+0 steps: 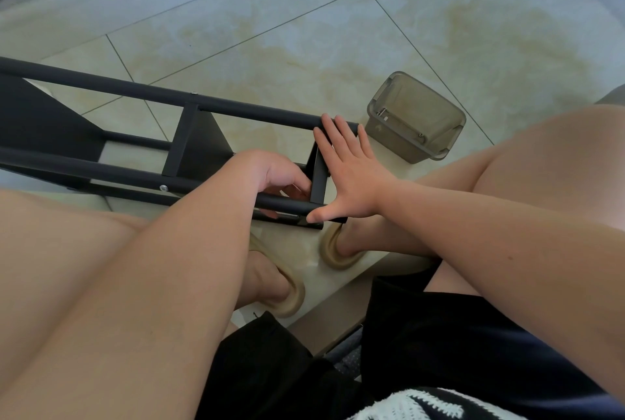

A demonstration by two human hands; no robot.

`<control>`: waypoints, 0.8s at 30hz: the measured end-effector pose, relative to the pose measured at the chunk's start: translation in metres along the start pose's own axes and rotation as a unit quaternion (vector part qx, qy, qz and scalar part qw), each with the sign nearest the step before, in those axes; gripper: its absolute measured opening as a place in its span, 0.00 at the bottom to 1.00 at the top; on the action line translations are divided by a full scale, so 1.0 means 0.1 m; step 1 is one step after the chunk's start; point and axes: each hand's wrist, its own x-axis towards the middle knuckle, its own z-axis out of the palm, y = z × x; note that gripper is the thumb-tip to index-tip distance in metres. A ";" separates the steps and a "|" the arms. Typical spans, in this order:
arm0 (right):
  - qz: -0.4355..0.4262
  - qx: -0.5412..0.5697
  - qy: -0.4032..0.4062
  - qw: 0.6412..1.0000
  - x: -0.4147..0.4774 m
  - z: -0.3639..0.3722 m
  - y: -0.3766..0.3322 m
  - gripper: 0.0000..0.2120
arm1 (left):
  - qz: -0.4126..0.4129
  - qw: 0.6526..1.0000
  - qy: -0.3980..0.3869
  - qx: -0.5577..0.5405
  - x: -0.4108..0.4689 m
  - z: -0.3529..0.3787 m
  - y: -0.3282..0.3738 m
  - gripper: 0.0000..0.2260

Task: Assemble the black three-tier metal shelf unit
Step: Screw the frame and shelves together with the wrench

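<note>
The black metal shelf unit (199, 145) lies on its side on the tiled floor, running from the left edge to the frame's centre. It has matte round tubes, flat panels set between them, and a silver bolt head (163, 187) on the near tube. The right hand (351, 176) presses flat, fingers spread, against the unit's end. The left hand (274, 173) curls inside the frame; whether it grips anything cannot be told. A translucent grey container (416, 118) sits right of centre.
</note>
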 end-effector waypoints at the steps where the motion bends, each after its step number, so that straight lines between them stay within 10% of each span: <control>1: 0.000 0.001 0.000 1.000 0.00 0.00 0.00 0.70 | -0.002 1.000 0.002 0.004 0.00 0.01 0.01 0.09; 24: 0.000 0.005 0.002 1.000 0.00 0.01 0.00 0.70 | 0.020 1.000 -0.017 -0.002 0.07 -0.01 -0.02 0.09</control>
